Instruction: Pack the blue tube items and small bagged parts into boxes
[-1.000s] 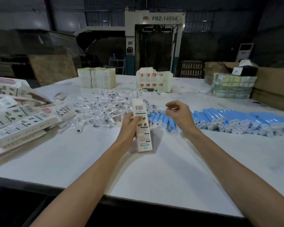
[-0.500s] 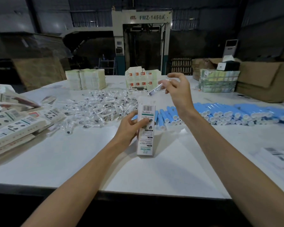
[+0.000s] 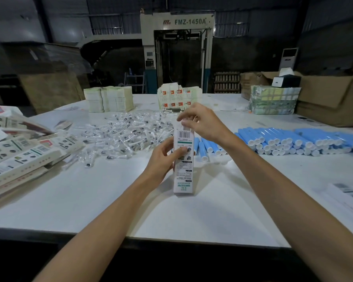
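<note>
My left hand (image 3: 165, 157) holds the box (image 3: 183, 176) standing up on the desk (image 3: 90, 200), near the middle. My fingers are wrapped round its middle. My right hand (image 3: 202, 125) is at the top of the box. Its fingers pinch what looks like a small clear bag (image 3: 182, 128) — it is tiny and hard to see.

What could go wrong? The box is tall and thin and stands on its small end, so a hard push from above could tip it or make it slide. The bag is soft and slippery. It could catch on the edge and fold up, or slip out and drop. If I squeeze the box too hard, the hole at the top goes flat and nothing fits. I cannot see inside the box.

The tubes (image 3: 293, 139) lie in rows on the right — they are round, so a bump from my arm could make them roll. The bags (image 3: 126, 135) sit in a pile, far and left.
</note>
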`<state>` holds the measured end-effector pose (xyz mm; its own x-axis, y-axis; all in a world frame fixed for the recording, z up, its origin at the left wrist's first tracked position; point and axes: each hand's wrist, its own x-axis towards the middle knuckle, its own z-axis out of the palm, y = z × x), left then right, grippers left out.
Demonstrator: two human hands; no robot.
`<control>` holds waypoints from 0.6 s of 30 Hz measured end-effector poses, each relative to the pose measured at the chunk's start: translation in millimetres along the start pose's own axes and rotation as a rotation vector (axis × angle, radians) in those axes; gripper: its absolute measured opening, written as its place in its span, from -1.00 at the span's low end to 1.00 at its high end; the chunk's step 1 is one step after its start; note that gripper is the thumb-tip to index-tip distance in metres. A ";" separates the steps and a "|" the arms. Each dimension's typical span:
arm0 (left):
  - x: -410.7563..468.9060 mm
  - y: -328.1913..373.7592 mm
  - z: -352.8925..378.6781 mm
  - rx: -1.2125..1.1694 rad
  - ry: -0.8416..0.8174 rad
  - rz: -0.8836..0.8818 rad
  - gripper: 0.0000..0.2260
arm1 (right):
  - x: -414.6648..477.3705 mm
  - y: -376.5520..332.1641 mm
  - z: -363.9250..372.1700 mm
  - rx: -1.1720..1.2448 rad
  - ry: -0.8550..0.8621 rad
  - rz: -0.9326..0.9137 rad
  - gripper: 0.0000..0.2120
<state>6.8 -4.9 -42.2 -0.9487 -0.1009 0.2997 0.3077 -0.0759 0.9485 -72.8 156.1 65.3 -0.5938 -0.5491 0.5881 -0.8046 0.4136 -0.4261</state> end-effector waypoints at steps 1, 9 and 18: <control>-0.1 0.2 -0.1 0.007 0.005 0.001 -0.64 | -0.7 1.0 -0.8 -0.029 -0.011 -0.018 -0.82; 0.6 0.3 -1.8 0.060 0.017 0.011 -0.65 | -7.0 3.2 9.6 0.025 0.157 -0.017 -0.85; 0.2 -0.5 -3.6 0.097 0.006 0.049 -0.69 | -3.1 -2.1 11.3 -0.004 0.015 0.036 -0.86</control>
<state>6.7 -8.5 -43.0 -0.9323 -0.1080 0.3451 0.3445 0.0251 0.9384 -69.3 148.7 56.6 -0.6220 -0.5227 0.5830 -0.7827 0.4354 -0.4447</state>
